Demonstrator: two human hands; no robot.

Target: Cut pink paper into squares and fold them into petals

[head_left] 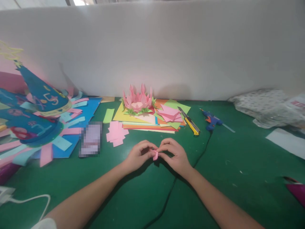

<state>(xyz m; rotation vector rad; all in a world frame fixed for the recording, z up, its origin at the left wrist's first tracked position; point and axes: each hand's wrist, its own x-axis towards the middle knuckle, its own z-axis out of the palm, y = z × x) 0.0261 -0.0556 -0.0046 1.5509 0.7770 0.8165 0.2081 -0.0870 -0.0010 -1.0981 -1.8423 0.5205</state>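
Observation:
Both hands meet over the green table [133, 197], with a small folded pink paper [155, 155] between their fingertips. My left hand [140, 156] pinches its left side, and my right hand [175, 156] pinches the right side. Beyond them, a pink paper flower with green leaves [137, 101] stands on a stack of colored paper [150, 126]. Pink paper squares [169, 113] lie at the right of that stack. More pink pieces [116, 133] rest on the table to the left, near a light green strip [108, 115].
A yellow cutter [192, 125] and a blue glue gun [211, 121] lie at the right, its black cord running behind my right wrist. Blue paper cone hats [45, 92], a blurred phone-like object [91, 139] and a white cable [30, 199] are left. Plastic bags [281, 111] sit far right.

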